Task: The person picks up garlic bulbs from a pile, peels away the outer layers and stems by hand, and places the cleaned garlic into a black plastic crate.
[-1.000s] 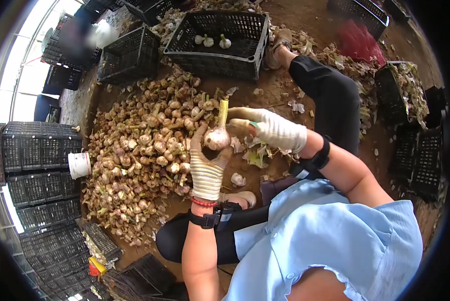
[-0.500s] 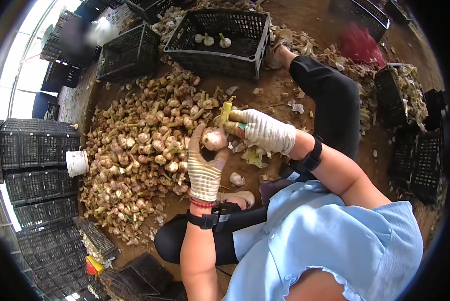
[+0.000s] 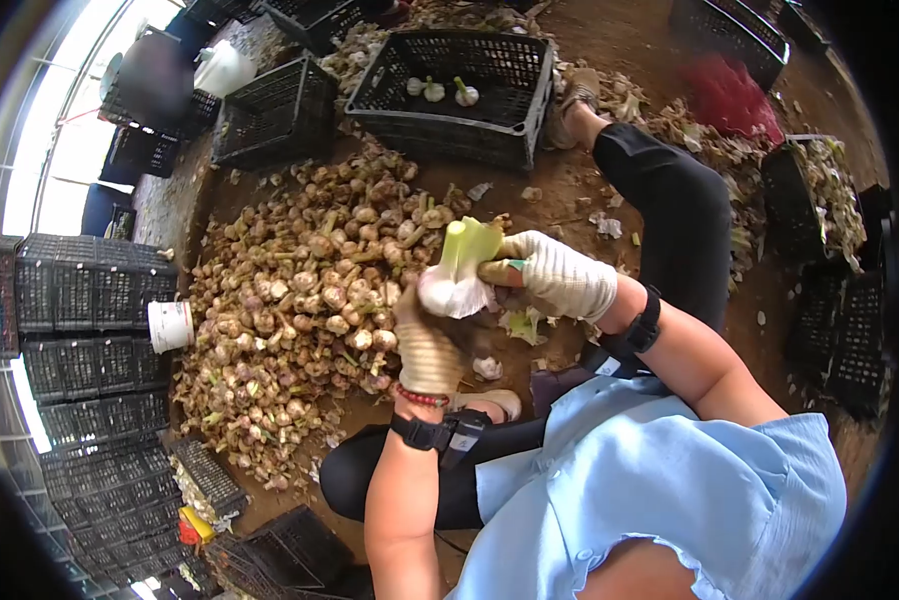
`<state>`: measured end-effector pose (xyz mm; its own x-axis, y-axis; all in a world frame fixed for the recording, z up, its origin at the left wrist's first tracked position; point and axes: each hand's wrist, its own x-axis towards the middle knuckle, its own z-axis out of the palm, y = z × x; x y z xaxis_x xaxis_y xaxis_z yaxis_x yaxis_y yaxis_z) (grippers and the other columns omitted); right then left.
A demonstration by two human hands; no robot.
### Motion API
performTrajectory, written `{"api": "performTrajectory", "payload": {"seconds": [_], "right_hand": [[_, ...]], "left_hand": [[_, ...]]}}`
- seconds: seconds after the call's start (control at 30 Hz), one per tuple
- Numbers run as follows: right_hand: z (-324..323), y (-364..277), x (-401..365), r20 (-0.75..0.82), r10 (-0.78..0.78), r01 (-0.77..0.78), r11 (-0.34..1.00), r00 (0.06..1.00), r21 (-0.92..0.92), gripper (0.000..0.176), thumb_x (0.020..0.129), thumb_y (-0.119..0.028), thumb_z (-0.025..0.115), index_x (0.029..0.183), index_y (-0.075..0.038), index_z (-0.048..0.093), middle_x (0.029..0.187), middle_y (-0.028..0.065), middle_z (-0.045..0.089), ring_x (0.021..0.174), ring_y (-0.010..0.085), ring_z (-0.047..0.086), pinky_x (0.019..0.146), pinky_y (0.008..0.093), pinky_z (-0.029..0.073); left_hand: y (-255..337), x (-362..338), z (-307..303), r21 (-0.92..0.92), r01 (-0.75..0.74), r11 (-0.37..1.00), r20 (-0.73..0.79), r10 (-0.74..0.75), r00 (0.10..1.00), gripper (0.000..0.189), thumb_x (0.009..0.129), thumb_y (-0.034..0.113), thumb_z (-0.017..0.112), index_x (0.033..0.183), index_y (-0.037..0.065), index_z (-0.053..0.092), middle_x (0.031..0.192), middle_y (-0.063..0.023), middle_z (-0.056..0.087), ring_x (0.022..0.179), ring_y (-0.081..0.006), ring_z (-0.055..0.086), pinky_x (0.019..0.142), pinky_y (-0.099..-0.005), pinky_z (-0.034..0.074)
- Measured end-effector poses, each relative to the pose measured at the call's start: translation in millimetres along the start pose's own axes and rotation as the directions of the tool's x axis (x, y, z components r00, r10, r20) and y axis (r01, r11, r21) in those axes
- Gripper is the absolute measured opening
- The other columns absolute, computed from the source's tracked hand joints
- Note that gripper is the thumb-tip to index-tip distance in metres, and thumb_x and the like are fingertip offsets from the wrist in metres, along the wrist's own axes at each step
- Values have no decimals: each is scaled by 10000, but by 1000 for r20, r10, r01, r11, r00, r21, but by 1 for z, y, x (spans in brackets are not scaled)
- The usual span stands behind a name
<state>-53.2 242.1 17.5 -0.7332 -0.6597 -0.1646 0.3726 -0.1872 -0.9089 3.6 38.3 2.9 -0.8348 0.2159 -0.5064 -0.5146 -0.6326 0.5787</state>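
A white garlic bulb (image 3: 453,290) with a thick green cut stalk tilts up between my two gloved hands. My right hand (image 3: 559,272) pinches the leaf layers on the bulb's right side. Blurred by motion, my left hand (image 3: 427,345) lies just below and left of the bulb; its fingers are smeared. The large heap of garlic (image 3: 299,300) spreads to the left of my hands. On the ground by my left hand lies a loose bulb (image 3: 487,368).
A black crate (image 3: 449,130) ahead holds several garlic bulbs. Another black crate (image 3: 274,115) stands to its left. A white tub (image 3: 171,326) and stacked crates (image 3: 94,285) are at the left. Peelings, a red net bag (image 3: 734,100) and a crate of husks (image 3: 814,200) lie right.
The bulb's outer skin has been pulled away from it, showing a whiter surface and loosened layers. My left hand has turned and blurred. The whole view has shifted slightly.
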Motion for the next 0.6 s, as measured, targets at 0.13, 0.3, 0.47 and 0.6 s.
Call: {"api": "performTrajectory", "payload": {"seconds": [0.13, 0.3, 0.47, 0.6], "right_hand": [[-1, 26, 17, -175, -46, 39, 998, 984, -40, 197, 968, -143, 600, 1092, -30, 702, 839, -7, 667, 655, 100, 562, 606, 276, 472], [15, 47, 18, -257, -250, 93, 861, 933, -499, 143, 909, -40, 588, 1025, 4, 660, 823, 122, 652, 747, 182, 588, 707, 323, 491], [19, 20, 3, -195, -61, 13, 971, 979, -238, 206, 925, -35, 599, 1119, -4, 662, 877, 62, 678, 824, 113, 582, 771, 289, 492], [-6, 32, -20, -262, -83, -22, 927, 962, -375, 218, 942, -25, 561, 1132, -17, 667, 933, 13, 682, 863, 95, 584, 779, 283, 498]], "left_hand": [[-6, 31, -29, 893, -245, 378, -71, 655, 753, 263, 1026, 267, 556, 1153, 47, 622, 976, -62, 632, 709, -116, 557, 645, -299, 502], [-11, 22, 3, 795, -517, 317, 136, 738, 661, 291, 913, 185, 748, 1133, 31, 636, 1018, -63, 666, 901, -138, 616, 853, -303, 524], [6, 2, 2, 596, -254, 762, -345, 529, 776, 258, 964, 330, 686, 1051, 86, 684, 941, 1, 668, 837, -107, 559, 737, -287, 484], [6, 2, -13, 671, -306, 676, -228, 581, 782, 274, 967, 369, 675, 1051, 108, 681, 955, 13, 668, 781, -90, 532, 633, -267, 446]]}}
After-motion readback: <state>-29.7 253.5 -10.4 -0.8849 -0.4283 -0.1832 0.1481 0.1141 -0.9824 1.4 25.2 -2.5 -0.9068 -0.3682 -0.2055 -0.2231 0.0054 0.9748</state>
